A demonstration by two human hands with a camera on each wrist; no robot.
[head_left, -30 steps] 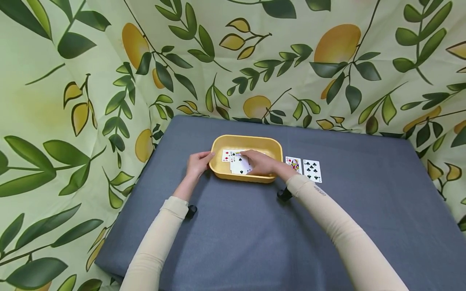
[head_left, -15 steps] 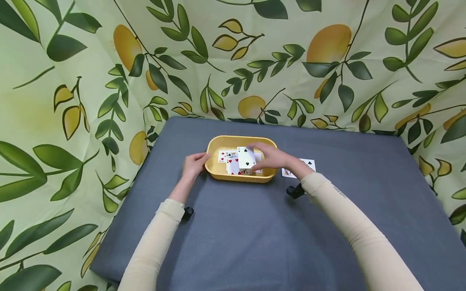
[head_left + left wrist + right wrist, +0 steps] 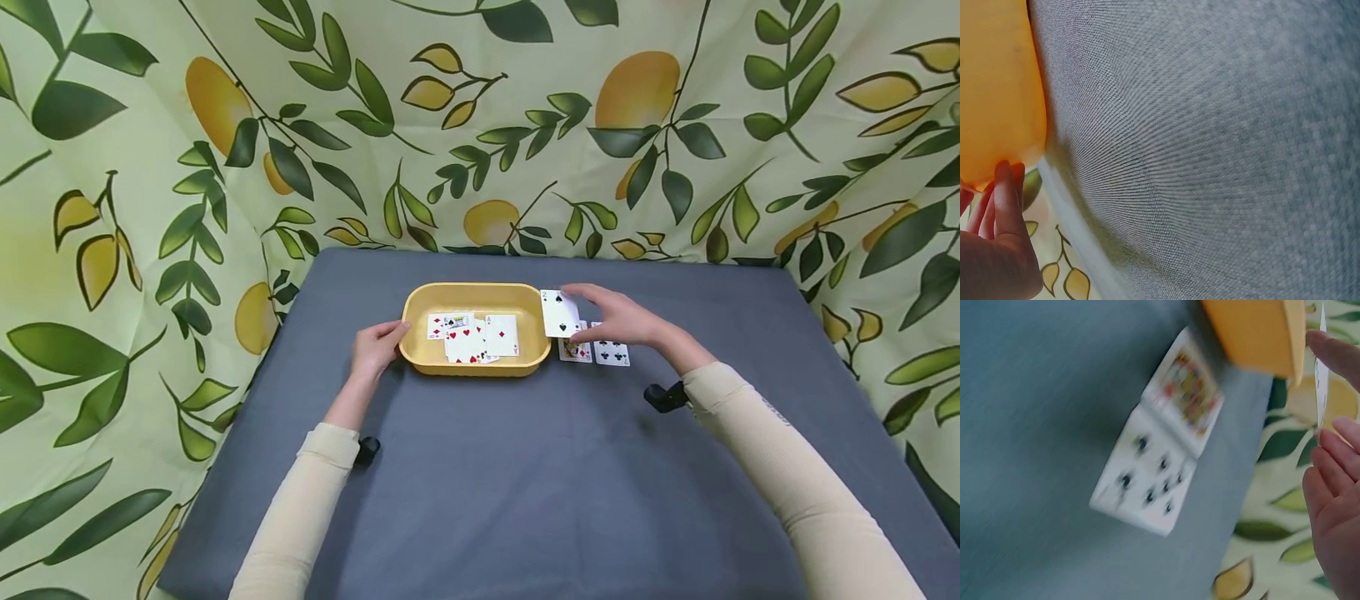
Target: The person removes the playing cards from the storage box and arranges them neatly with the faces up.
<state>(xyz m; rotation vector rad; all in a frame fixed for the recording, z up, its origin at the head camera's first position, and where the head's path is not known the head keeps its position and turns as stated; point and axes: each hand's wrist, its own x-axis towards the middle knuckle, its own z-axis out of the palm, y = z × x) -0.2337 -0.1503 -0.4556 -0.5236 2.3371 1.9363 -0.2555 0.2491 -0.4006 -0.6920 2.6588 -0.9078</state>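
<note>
A two of spades playing card [image 3: 558,313] is held by its edges between the thumb and fingers of my right hand [image 3: 622,318], above the right end of a yellow plastic tray [image 3: 540,354]. In the right wrist view the card [image 3: 1321,381] appears nearly edge-on. My left hand [image 3: 375,348] pinches the tray's left end; the left wrist view shows its fingers [image 3: 1007,200] against the outer wall. Inside the tray lie several overlapping face-up cards, among them an ace of diamonds [image 3: 502,336] and a hearts card [image 3: 463,342].
Right of the tray, a red-suited face card [image 3: 575,350] and a clubs card [image 3: 612,355] lie side by side on the grey-blue cloth-covered table [image 3: 480,467]. A leaf-and-fruit patterned curtain [image 3: 525,125] hangs behind and to the left.
My right hand has picked the two of spades out of the tray and carried it right, past the tray's rim. The ace of diamonds now shows. The left hand stays on the tray.
</note>
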